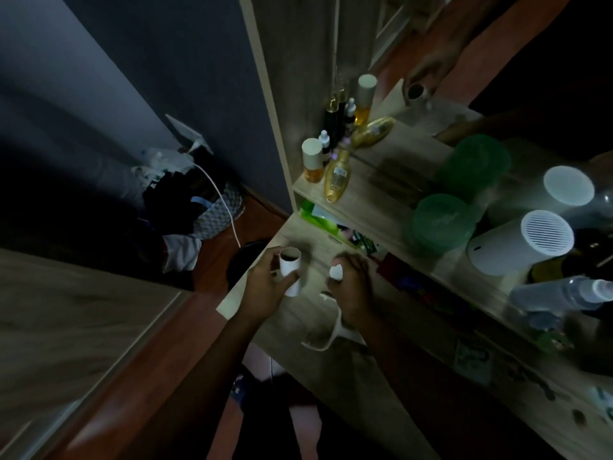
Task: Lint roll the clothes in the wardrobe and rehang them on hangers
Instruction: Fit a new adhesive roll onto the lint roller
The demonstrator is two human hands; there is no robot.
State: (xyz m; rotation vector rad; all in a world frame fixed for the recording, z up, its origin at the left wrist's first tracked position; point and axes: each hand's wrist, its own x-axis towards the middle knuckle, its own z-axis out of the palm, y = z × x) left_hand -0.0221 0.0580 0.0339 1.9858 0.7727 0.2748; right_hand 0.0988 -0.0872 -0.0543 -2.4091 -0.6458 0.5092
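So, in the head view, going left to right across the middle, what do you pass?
Clothes basket → left hand holding white roll → right hand gripping white handle → green tub → white vented cylinder.

White cylindrical lint roll with a hollow dark core (290, 270): roughly upright, open end tipped up toward the camera, held above the pale wood-grain desktop (331, 376), left hand (265, 287) curled round its side. White plastic lint roller handle (335, 272): apart from the roll, just beside it on the right; rounded end pokes out above the right hand (351, 287) that grips it; a thin curved white strip trails below the hand over the desktop. Blurred, finer detail unclear
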